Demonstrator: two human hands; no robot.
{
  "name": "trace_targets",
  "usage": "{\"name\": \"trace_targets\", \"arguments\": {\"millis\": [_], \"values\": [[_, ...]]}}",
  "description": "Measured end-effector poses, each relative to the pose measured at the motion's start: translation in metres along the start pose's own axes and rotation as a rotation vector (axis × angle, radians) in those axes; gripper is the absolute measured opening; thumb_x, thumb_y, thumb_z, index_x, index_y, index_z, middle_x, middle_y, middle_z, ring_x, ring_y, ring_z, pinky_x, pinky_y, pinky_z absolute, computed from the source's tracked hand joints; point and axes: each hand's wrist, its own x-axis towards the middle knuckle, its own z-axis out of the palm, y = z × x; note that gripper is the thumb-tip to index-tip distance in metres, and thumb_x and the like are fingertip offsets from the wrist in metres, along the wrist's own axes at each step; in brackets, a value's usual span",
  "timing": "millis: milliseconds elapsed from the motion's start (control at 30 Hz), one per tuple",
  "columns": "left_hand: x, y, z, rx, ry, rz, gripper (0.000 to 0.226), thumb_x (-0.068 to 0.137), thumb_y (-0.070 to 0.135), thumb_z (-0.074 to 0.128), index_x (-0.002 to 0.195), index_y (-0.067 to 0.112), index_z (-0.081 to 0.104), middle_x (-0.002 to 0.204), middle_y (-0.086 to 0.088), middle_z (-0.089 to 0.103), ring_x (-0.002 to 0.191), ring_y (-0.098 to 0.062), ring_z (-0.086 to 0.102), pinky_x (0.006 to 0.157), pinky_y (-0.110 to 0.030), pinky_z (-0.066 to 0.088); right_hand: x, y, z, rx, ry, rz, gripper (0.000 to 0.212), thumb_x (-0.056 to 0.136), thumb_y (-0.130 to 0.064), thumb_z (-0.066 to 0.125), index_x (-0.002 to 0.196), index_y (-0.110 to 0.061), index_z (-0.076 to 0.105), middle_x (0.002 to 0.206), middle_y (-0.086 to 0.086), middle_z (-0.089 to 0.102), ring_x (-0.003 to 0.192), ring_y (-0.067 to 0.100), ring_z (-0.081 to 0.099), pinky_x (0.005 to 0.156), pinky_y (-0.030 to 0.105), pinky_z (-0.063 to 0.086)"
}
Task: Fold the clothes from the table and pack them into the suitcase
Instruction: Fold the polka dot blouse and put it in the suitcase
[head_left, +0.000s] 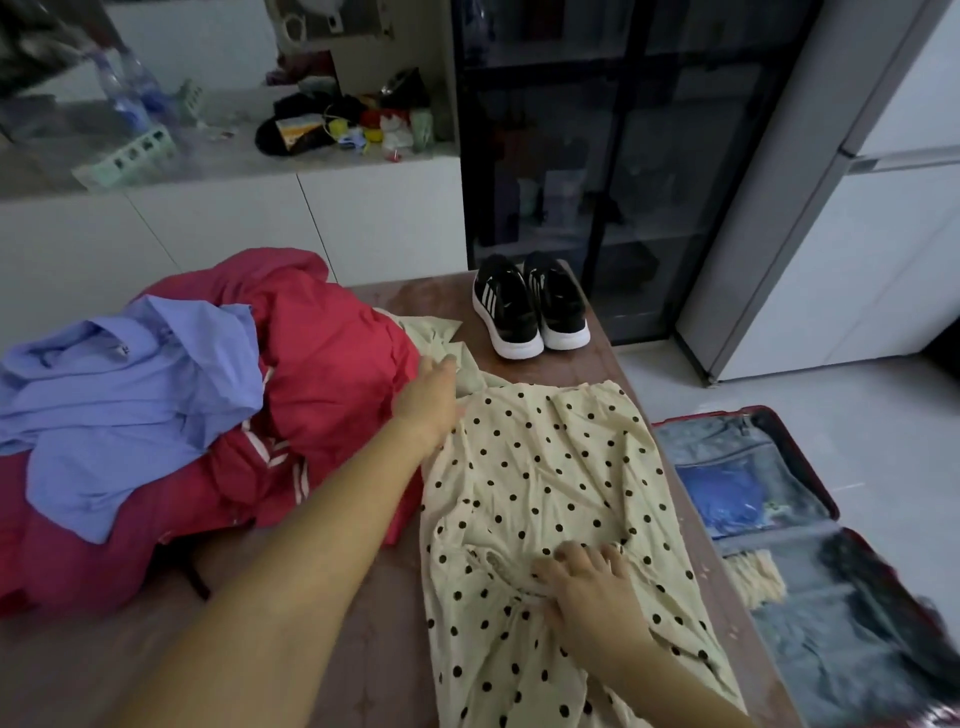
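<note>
A cream garment with black polka dots (545, 467) lies spread along the right side of the brown table (337, 649). My left hand (428, 397) reaches to its far end, fingers on the cream fabric beside the red pile; whether they curl round it is hidden. My right hand (587, 577) rests flat on the garment's middle, fingers spread. A heap of red clothing (322, 374) with a light blue shirt (130, 395) on top fills the table's left. The open suitcase (810, 571) lies on the floor to the right, holding blue and grey items.
A pair of black sneakers (530, 306) with white soles stands at the table's far right corner. Behind are a cluttered white counter (260, 156), a dark glass cabinet (613, 156) and a grey fridge (841, 208). Pale floor lies between table and fridge.
</note>
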Motion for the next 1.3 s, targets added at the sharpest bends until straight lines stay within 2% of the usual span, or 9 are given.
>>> {"name": "trace_targets", "arguments": {"millis": [267, 400, 567, 833, 933, 1033, 1167, 1233, 1300], "values": [[-0.023, 0.011, 0.076, 0.175, -0.316, 0.012, 0.061, 0.09, 0.055, 0.044, 0.143, 0.028, 0.034, 0.154, 0.001, 0.026, 0.137, -0.028, 0.029, 0.11, -0.047, 0.028, 0.003, 0.047, -0.021, 0.17, -0.07, -0.062, 0.034, 0.085, -0.057, 0.044, 0.114, -0.045, 0.055, 0.128, -0.013, 0.055, 0.12, 0.01, 0.053, 0.115, 0.043, 0.021], [-0.01, 0.032, 0.061, 0.187, -0.031, 0.008, 0.04, 0.092, 0.041, 0.045, 0.127, 0.023, 0.051, 0.143, 0.0, 0.042, 0.13, -0.026, 0.038, 0.103, -0.042, 0.033, 0.037, 0.101, -0.038, 0.284, -0.049, 0.21, 0.033, 0.092, -0.046, 0.047, 0.122, -0.036, 0.057, 0.134, -0.014, 0.048, 0.122, 0.008, 0.048, 0.116, 0.046, 0.019], [-0.032, 0.099, 0.068, -0.148, -0.203, 0.073, 0.024, 0.093, 0.035, 0.05, 0.106, 0.018, 0.061, 0.111, 0.001, 0.058, 0.105, -0.02, 0.056, 0.087, -0.036, 0.048, 0.108, 0.155, -0.046, 0.31, -0.07, 0.445, 0.036, 0.094, -0.041, 0.05, 0.127, -0.027, 0.054, 0.127, 0.003, 0.054, 0.108, 0.025, 0.057, 0.102, 0.044, 0.034], [-0.121, 0.154, 0.096, -0.278, -0.47, 0.019, 0.039, 0.081, 0.061, 0.053, 0.088, 0.023, 0.053, 0.078, 0.011, 0.054, 0.076, -0.011, 0.052, 0.072, -0.031, 0.043, 0.212, 0.164, -0.05, 0.075, -0.19, 0.134, 0.041, 0.098, -0.027, 0.039, 0.139, -0.025, 0.039, 0.138, 0.003, 0.048, 0.132, 0.026, 0.036, 0.115, 0.047, 0.008], [-0.139, 0.144, 0.101, -0.254, -0.455, 0.02, 0.022, 0.085, 0.047, 0.055, 0.084, 0.025, 0.053, 0.074, 0.011, 0.047, 0.077, -0.012, 0.049, 0.069, -0.027, 0.035, 0.234, 0.164, -0.051, -0.032, -0.382, 0.088, 0.026, 0.094, -0.04, 0.045, 0.113, -0.028, 0.056, 0.109, -0.004, 0.062, 0.122, 0.021, 0.046, 0.115, 0.05, -0.002], [-0.15, 0.13, 0.101, -0.304, -0.349, -0.032, 0.028, 0.086, 0.034, 0.054, 0.066, 0.017, 0.046, 0.067, 0.003, 0.049, 0.071, -0.015, 0.05, 0.065, -0.023, 0.039, 0.246, 0.161, -0.062, 0.063, -0.234, 0.103, 0.023, 0.09, -0.036, 0.045, 0.074, -0.023, 0.056, 0.069, -0.007, 0.053, 0.083, 0.016, 0.053, 0.112, 0.046, 0.019], [-0.16, 0.115, 0.103, -0.231, -0.241, -0.074, 0.019, 0.086, 0.031, 0.05, 0.069, 0.02, 0.05, 0.075, 0.009, 0.045, 0.086, -0.013, 0.047, 0.077, -0.025, 0.04, 0.254, 0.14, -0.061, 0.557, -0.079, 0.204, 0.03, 0.087, -0.032, 0.049, 0.059, -0.023, 0.052, 0.062, -0.004, 0.051, 0.067, 0.019, 0.05, 0.068, 0.03, 0.039], [-0.165, 0.11, 0.106, -0.254, -0.205, -0.067, 0.025, 0.087, 0.037, 0.048, 0.106, 0.027, 0.059, 0.103, 0.011, 0.051, 0.105, -0.011, 0.045, 0.092, -0.023, 0.038, 0.248, 0.12, -0.046, 0.431, -0.311, 0.117, 0.018, 0.088, -0.044, 0.046, 0.087, -0.039, 0.063, 0.088, -0.005, 0.063, 0.093, 0.024, 0.057, 0.09, 0.043, 0.042], [-0.17, 0.108, 0.103, -0.293, -0.163, -0.04, 0.041, 0.086, 0.039, 0.049, 0.125, 0.028, 0.05, 0.122, 0.012, 0.046, 0.117, -0.008, 0.039, 0.101, -0.022, 0.032, 0.235, 0.107, -0.027, 0.137, -0.427, 0.077, 0.054, 0.088, -0.057, 0.043, 0.138, -0.034, 0.039, 0.14, 0.004, 0.046, 0.132, 0.031, 0.037, 0.111, 0.053, 0.017]]}}
